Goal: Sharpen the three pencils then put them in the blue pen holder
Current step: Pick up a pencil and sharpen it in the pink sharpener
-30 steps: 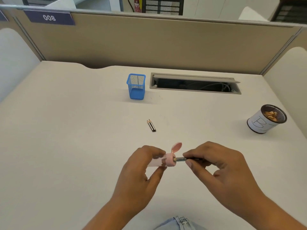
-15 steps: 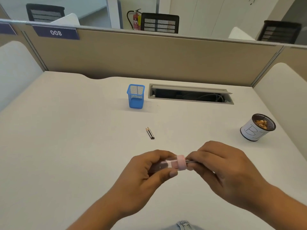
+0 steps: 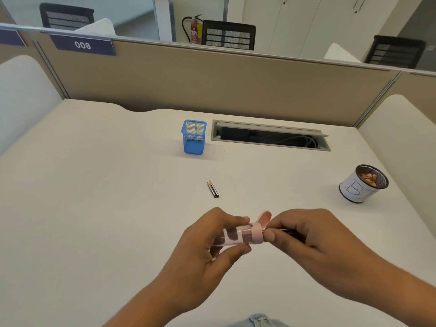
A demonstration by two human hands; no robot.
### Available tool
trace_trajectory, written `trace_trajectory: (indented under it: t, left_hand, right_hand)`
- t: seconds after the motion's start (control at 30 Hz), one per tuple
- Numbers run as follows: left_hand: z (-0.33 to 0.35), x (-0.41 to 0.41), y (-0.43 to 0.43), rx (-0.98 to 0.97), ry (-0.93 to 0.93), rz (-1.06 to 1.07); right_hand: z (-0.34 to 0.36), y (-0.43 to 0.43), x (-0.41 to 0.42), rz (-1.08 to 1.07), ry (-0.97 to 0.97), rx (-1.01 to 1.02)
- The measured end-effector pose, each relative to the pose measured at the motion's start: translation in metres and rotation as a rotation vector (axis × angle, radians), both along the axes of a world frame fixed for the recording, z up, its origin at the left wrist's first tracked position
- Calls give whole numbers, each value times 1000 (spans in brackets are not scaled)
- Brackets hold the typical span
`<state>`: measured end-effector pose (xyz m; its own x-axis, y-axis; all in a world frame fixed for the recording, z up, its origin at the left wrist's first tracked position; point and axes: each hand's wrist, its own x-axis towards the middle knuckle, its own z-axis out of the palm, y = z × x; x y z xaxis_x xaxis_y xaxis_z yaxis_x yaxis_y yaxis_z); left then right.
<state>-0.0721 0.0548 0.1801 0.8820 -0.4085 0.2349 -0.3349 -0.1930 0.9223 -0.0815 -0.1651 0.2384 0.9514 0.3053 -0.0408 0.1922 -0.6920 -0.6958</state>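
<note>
The left hand (image 3: 212, 244) is hovering over the near part of the worktop (image 3: 94, 208), its grip wrapping the sharpener (image 3: 245, 236): thumb underneath, fingers curling over the clear barrel, pink cap end pointing right, flip lid standing open above it. The right hand (image 3: 313, 241) is meeting it from the right, knuckles up, its grip pinching a pencil (image 3: 289, 231) between thumb and fingertips. Only a short dark stretch of the shaft is showing among the fingers, and the thumb is hiding the tip at the cap, so whether it is sitting in the hole cannot be told. Both forearms are reaching in from the bottom edge. Two pencils (image 3: 213, 189) are lying side by side, touching, on the worktop beyond the hands, points facing away. The blue mesh holder (image 3: 194, 137) is standing upright farther back, well apart from them, just left of an open cable hatch (image 3: 271, 135). A white cup (image 3: 363, 184) holding shavings is standing at far right. A beige partition (image 3: 212, 86) carrying a label (image 3: 82, 45) reading 008 is closing off the back.
</note>
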Motion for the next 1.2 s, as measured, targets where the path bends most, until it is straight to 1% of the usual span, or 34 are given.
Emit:
trace_trajectory:
  t: [0.07, 0.13, 0.23, 0.3, 0.33, 0.4, 0.47, 0.53, 0.63, 0.8, 0.87, 0.93, 1.0, 1.07, 1.13, 1.17, 1.2]
  left_hand:
    - [3, -2, -2, -13, 43, -31]
    - [7, -1, -5, -65, 137, -65]
    - [13, 8, -3, -168, 346, -99]
    - [16, 12, 0, -259, 502, -140]
    - [17, 13, 1, -273, 544, -156]
    - [18, 14, 1, -224, 553, -195]
    - [19, 15, 0, -128, 531, -242]
    - [21, 14, 0, -67, 506, -286]
    - [22, 13, -2, -35, 469, -272]
    - [24, 13, -3, 10, 321, -186]
    - [29, 15, -2, 45, 229, -189]
    - [33, 17, -1, 104, 97, -178]
    - [36, 17, -1, 136, -10, -157]
    - [34, 15, -3, 145, -85, -129]
    - [28, 11, -6, 151, -156, -86]
    - [25, 10, -8, 166, -193, -62]
    - [20, 8, -9, 197, -235, -43]
  right_hand:
    - [6, -4, 0, 77, -214, -126]
    - [10, -7, 1, 143, -329, -187]
    - [10, -7, 2, 188, -443, -286]
    - [10, -8, 1, 198, -510, -310]
    - [9, -9, 1, 200, -537, -308]
    - [7, -9, 0, 191, -578, -272]
    - [5, -9, 0, 156, -595, -209]
    - [4, -11, 1, 121, -590, -189]
    - [3, -12, 3, 132, -562, -249]
    - [8, -14, 6, 200, -584, -322]
    - [10, -15, 7, 201, -624, -347]
    - [12, -14, 7, 221, -661, -413]
    - [15, -9, 5, 228, -670, -452]
    - [18, -4, 0, 202, -607, -421]
    - [15, 0, -5, 123, -480, -335]
    - [12, 2, -5, 57, -354, -252]
    - [9, 5, -5, -19, -178, -138]
